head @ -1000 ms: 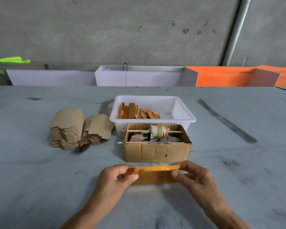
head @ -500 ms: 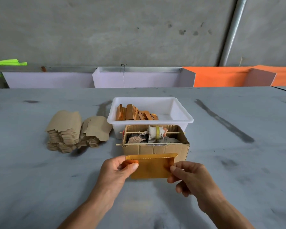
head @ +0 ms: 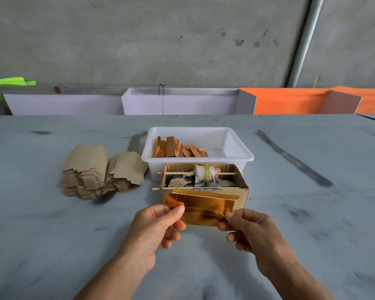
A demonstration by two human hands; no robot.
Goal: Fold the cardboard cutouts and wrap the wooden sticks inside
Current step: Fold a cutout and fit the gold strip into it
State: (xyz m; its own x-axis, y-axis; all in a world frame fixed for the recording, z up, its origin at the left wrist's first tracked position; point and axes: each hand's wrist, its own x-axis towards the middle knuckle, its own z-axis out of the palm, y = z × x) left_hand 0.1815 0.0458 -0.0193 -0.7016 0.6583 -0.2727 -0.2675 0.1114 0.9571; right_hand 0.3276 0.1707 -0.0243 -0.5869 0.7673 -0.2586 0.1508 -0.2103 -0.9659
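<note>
Centrally, white tub (head: 236, 158) holding wooden sticks (head: 178, 149), cardboard box (head: 240, 194) holding rags (head: 204, 176)

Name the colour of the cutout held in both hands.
Shiny gold-orange cutout, with pale dashed fold lines; head view.

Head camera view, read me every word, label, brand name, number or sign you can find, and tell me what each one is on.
None: no readable text anywhere in this view.
Gold cutout, held by the left hand and right hand: only dashed fold lines, no print.
Cardboard box: plain sides.
White tub: no label showing.
Stack of brown cutouts: blank.
</note>
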